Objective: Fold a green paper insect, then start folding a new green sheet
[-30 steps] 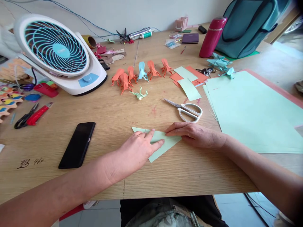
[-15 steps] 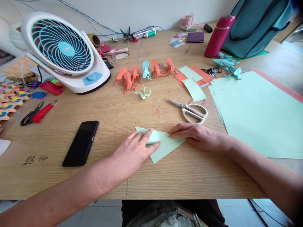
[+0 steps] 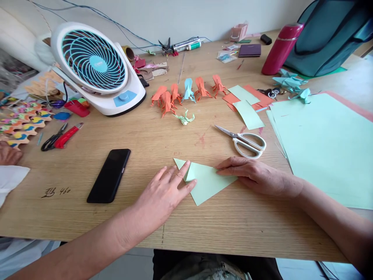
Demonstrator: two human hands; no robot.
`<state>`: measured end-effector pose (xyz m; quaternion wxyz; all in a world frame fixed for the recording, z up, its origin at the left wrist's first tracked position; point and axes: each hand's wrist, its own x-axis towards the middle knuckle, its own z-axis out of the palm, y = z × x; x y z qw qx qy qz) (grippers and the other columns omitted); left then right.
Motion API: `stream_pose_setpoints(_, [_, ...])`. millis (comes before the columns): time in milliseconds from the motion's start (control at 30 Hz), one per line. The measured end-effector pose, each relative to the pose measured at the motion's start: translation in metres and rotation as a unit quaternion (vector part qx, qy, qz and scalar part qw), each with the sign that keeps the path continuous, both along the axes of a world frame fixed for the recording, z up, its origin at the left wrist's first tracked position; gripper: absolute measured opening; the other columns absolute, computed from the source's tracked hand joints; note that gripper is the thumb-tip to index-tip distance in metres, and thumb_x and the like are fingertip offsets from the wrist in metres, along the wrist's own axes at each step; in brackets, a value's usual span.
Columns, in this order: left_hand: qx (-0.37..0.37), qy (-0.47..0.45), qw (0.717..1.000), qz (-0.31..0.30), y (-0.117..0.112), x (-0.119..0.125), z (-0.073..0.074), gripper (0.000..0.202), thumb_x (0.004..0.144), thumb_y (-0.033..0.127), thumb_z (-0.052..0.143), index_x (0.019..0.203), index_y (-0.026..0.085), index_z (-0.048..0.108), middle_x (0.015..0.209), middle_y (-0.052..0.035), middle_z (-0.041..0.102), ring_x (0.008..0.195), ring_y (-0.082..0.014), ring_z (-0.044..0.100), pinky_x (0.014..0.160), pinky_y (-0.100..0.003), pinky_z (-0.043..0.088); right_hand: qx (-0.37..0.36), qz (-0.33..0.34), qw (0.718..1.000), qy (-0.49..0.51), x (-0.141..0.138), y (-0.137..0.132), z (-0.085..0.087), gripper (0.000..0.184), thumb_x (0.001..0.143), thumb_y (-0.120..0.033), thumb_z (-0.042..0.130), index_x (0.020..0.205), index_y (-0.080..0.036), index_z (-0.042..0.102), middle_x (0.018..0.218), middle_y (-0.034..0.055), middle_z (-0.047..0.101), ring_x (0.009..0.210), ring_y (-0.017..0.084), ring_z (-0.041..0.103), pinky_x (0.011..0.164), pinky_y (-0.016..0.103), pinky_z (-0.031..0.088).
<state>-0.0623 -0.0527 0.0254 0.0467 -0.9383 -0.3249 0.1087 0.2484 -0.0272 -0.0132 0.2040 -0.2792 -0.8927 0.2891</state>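
Observation:
A folded piece of pale green paper (image 3: 208, 181) lies on the table in front of me, with a raised flap near its left end. My left hand (image 3: 167, 188) rests over that end, fingers spread, index fingertip and thumb touching the flap. At the paper's right end, my right hand (image 3: 253, 175) has its fingers together on the edge; its thumb is mostly hidden. White-handled scissors (image 3: 247, 144) lie just beyond my right hand. Farther back stand several orange folded-paper figures (image 3: 167, 104), a blue one (image 3: 188, 90) and a small pale green one (image 3: 185, 117).
A black phone (image 3: 109, 177) lies left of my forearm. Behind it are red-and-black handled tools (image 3: 62, 136) and a white fan (image 3: 96, 70). Large green sheets (image 3: 326, 144) cover the right side, near a pink bottle (image 3: 282, 48). Another person's hand (image 3: 10, 153) shows at the left edge.
The view has shifted, so the table things sit farther right. The flap under my left fingers now stands up more. Another person's hand and sleeve have come into view at the left.

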Motion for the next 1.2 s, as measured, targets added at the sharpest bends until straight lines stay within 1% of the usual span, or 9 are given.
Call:
stream_pose_setpoints(233, [0.007, 0.000, 1.000, 0.018, -0.005, -0.007, 0.000, 0.068, 0.080, -0.007, 0.054, 0.139, 0.026, 0.051, 0.160, -0.0185, 0.034, 0.133, -0.0369, 0.054, 0.107, -0.056, 0.047, -0.006, -0.009, 1.000, -0.006, 0.003, 0.000, -0.004, 0.056, 0.087, 0.002, 0.043, 0.134, -0.022, 0.064, 0.134, 0.0090, 0.064, 0.123, 0.021, 0.062, 0.107, 0.035, 0.051])
stream_pose_setpoints(500, [-0.021, -0.037, 0.998, 0.040, -0.011, -0.022, -0.006, 0.071, 0.080, -0.010, 0.050, 0.141, 0.025, 0.049, 0.159, -0.0177, 0.035, 0.135, -0.0324, 0.051, 0.109, -0.053, 0.044, -0.004, -0.015, 1.000, -0.001, 0.003, -0.001, -0.006, 0.055, 0.088, 0.001, 0.043, 0.134, -0.022, 0.064, 0.133, 0.0095, 0.064, 0.122, 0.023, 0.063, 0.106, 0.037, 0.051])
stream_pose_setpoints(600, [-0.022, -0.065, 0.997, 0.034, -0.011, -0.024, -0.005, 0.057, 0.087, -0.004, 0.049, 0.137, 0.023, 0.055, 0.156, -0.0169, 0.040, 0.134, -0.0315, 0.052, 0.108, -0.053, 0.044, -0.001, -0.023, 1.000, -0.007, 0.000, -0.002, -0.005, 0.053, 0.087, 0.001, 0.043, 0.130, -0.021, 0.065, 0.131, 0.0098, 0.065, 0.119, 0.022, 0.064, 0.103, 0.035, 0.053])
stream_pose_setpoints(700, [-0.032, -0.117, 0.992, 0.032, -0.001, -0.015, -0.002, 0.029, 0.097, 0.012, 0.048, 0.117, 0.020, 0.067, 0.147, -0.0130, 0.052, 0.125, -0.0284, 0.056, 0.106, -0.051, 0.044, 0.005, -0.041, 0.999, -0.009, -0.005, -0.004, -0.004, 0.046, 0.090, -0.002, 0.045, 0.124, -0.021, 0.068, 0.128, 0.0102, 0.065, 0.113, 0.022, 0.066, 0.097, 0.035, 0.055])
stream_pose_setpoints(767, [-0.028, -0.160, 0.985, 0.057, 0.011, -0.004, -0.003, 0.022, 0.100, 0.019, 0.047, 0.108, 0.018, 0.067, 0.133, -0.0113, 0.062, 0.114, -0.0257, 0.060, 0.099, -0.046, 0.047, 0.013, -0.051, 0.999, -0.004, -0.008, -0.007, -0.003, 0.040, 0.092, -0.005, 0.046, 0.121, -0.021, 0.069, 0.126, 0.0107, 0.065, 0.111, 0.022, 0.066, 0.095, 0.035, 0.055])
stream_pose_setpoints(800, [-0.024, -0.178, 0.981, 0.073, 0.018, 0.003, -0.004, 0.020, 0.100, 0.023, 0.049, 0.110, 0.017, 0.065, 0.126, -0.0113, 0.064, 0.110, -0.0252, 0.060, 0.096, -0.045, 0.047, 0.020, -0.054, 0.998, 0.001, -0.010, -0.008, -0.003, 0.038, 0.093, -0.006, 0.047, 0.120, -0.021, 0.069, 0.124, 0.0109, 0.065, 0.111, 0.023, 0.065, 0.094, 0.035, 0.055])
stream_pose_setpoints(900, [-0.054, -0.169, 0.976, 0.129, 0.039, 0.021, -0.010, 0.037, 0.089, 0.038, 0.069, 0.118, 0.016, 0.060, 0.121, -0.0125, 0.061, 0.110, -0.0284, 0.055, 0.094, -0.045, 0.045, 0.037, -0.065, 0.997, 0.011, -0.014, -0.011, -0.003, 0.035, 0.092, -0.007, 0.049, 0.117, -0.021, 0.069, 0.119, 0.0112, 0.065, 0.107, 0.023, 0.065, 0.091, 0.037, 0.055])
stream_pose_setpoints(1033, [-0.096, -0.124, 0.969, 0.193, 0.053, 0.035, -0.009, 0.047, 0.072, 0.047, 0.083, 0.097, 0.016, 0.058, 0.112, -0.0102, 0.057, 0.107, -0.0304, 0.052, 0.091, -0.043, 0.042, 0.043, -0.097, 0.994, 0.008, -0.017, -0.014, -0.005, 0.034, 0.092, -0.012, 0.056, 0.123, -0.023, 0.064, 0.118, 0.0119, 0.063, 0.106, 0.026, 0.063, 0.091, 0.042, 0.055])
stream_pose_setpoints(1200, [-0.146, -0.122, 0.959, 0.208, 0.051, 0.042, 0.001, 0.049, 0.072, 0.044, 0.083, 0.100, 0.017, 0.053, 0.100, -0.0045, 0.062, 0.099, -0.0263, 0.056, 0.087, -0.040, 0.036, 0.042, -0.151, 0.988, -0.005, -0.024, -0.017, -0.007, 0.036, 0.090, -0.020, 0.064, 0.126, -0.023, 0.060, 0.109, 0.0116, 0.062, 0.102, 0.029, 0.062, 0.088, 0.046, 0.054])
